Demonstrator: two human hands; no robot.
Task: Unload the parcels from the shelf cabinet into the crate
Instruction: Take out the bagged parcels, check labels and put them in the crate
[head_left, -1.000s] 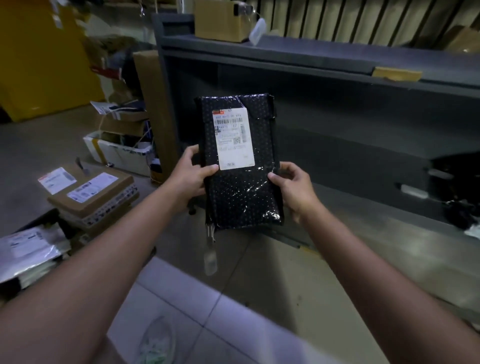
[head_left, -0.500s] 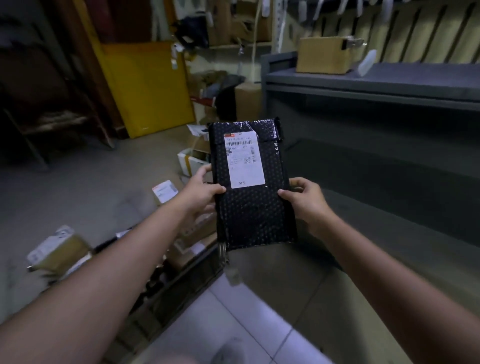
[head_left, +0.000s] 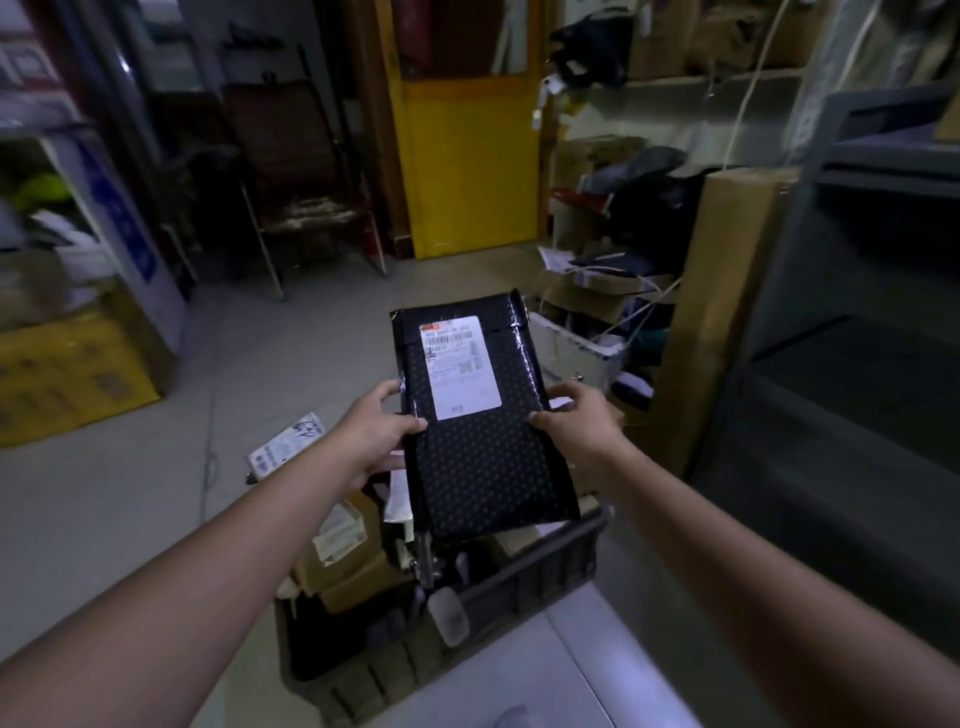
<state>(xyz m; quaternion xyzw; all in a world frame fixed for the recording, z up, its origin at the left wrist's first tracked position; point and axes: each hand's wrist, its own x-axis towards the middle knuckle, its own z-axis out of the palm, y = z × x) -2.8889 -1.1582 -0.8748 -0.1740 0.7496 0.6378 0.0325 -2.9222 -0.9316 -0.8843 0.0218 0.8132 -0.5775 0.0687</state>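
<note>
Black bubble-mailer parcel (head_left: 483, 467) is in the air right above the crate (head_left: 519, 587), label side up, near end hanging over the boxes (head_left: 353, 577) already piled inside. Both hands are on it: left hand (head_left: 379, 431) pinching the left long edge, right hand (head_left: 582, 421) pinching the right one, thumbs on top and the other fingers tucked underneath. The shelf cabinet (head_left: 857, 364) is off to the right of the crate. My take on doing this bit well: the left half of the crate looks pretty stacked, so I'd lower the thing flat onto the pile or slide it toward the emptier right side instead of dropping it. It's a soft padded bag, so it should flop and settle fine, but a toss could send it sliding over the rim. As for writing, the white shipping label (head_left: 460, 364) has an orange strip on top, a barcode and a QR code. The print is too blurry to read, though there might be a "30" near the bottom.
</note>
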